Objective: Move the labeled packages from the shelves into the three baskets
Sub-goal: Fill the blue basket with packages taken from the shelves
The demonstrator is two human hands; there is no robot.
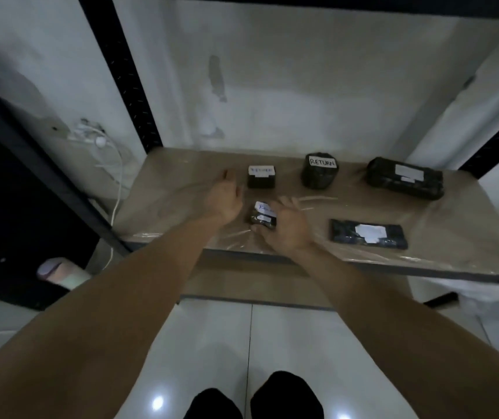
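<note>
Right hand (284,225) grips a small, glossy black plastic-wrapped package (262,215).

- Single head-worn view, looking forward and steeply down from above the arms.
- Wide-angle: shelf (181,176) lies beyond the fingers, floor (212,343) nearer than them.
- Near range; both forearms span the lower frame.
- No second view shares the scene.

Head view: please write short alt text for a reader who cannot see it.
A person's right hand grips a small black labeled package at the front of a wooden shelf, while the left hand hovers open beside it. Four more black labeled packages lie on the shelf, one reading RETURN.
</note>
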